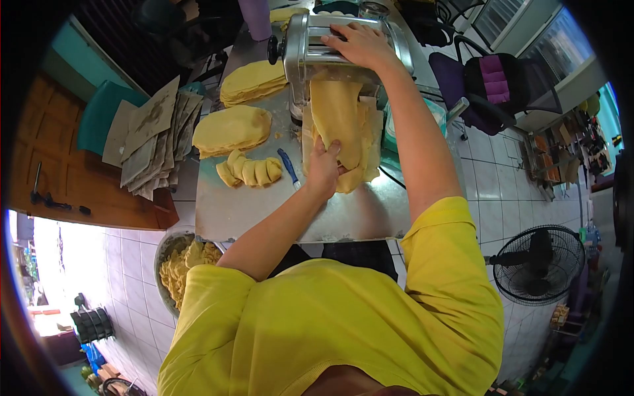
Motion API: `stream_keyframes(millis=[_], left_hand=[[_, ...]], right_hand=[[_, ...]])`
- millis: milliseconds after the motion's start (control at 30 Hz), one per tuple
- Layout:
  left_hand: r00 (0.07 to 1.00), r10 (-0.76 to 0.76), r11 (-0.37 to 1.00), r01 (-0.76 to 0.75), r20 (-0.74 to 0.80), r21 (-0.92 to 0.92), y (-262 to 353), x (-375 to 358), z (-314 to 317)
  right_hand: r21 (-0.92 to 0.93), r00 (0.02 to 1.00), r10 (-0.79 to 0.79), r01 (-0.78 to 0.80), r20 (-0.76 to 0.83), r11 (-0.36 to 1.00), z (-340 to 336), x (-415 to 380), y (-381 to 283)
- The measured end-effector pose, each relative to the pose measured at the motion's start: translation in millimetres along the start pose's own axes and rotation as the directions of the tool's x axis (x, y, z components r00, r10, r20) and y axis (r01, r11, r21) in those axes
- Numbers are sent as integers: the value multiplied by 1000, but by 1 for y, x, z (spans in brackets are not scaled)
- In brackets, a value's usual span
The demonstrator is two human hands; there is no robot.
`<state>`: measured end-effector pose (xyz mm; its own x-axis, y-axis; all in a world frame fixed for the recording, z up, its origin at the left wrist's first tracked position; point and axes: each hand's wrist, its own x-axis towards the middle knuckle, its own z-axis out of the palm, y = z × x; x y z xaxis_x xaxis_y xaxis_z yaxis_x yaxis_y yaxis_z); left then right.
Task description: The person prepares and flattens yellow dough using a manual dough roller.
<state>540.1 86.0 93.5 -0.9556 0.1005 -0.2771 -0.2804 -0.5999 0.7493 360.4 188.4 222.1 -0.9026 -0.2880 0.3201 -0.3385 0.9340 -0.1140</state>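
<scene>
A metal roller machine (310, 53) stands at the far side of the metal table (264, 211). From its front hangs a long flat sheet of yellow dough (337, 112), over more sheets lying on a board. My left hand (323, 168) grips the lower left edge of the sheet, thumb on top. On the machine's top rests my right hand (362, 45), palm down with its fingers spread. Two stacks of dough sheets (231, 129) (254, 82) lie left of the machine. Nearer to me are a twisted dough piece (251, 169) and a blue-handled knife (287, 164).
A bowl of dough pieces (165, 264) is below the table's left edge. Cardboard sheets (152, 135) are piled on a teal chair (99, 119) at left. An office chair (489, 79) and a fan (538, 264) stand at right. A purple cup (256, 20) is beside the machine.
</scene>
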Motion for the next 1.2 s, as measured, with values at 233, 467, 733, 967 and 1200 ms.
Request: stream_keyframes(millis=[233, 467, 733, 967, 1200], left_hand=[[995, -97, 995, 97, -9, 5, 4, -22, 0], [987, -152, 982, 156, 47, -103, -6, -44, -8], [995, -99, 995, 99, 7, -17, -18, -47, -20], [996, -90, 996, 90, -27, -7, -16, -57, -21], [795, 606, 538, -389, -22, 747, 12, -63, -114]], right_hand=[[72, 984, -23, 10, 177, 997, -30, -10, -11], [63, 984, 3, -14, 177, 998, -35, -12, -14], [84, 985, 0, -14, 172, 996, -39, -16, -15], [90, 984, 32, -48, 177, 995, -41, -14, -17], [66, 978, 56, -70, 202, 995, -39, -14, -20]])
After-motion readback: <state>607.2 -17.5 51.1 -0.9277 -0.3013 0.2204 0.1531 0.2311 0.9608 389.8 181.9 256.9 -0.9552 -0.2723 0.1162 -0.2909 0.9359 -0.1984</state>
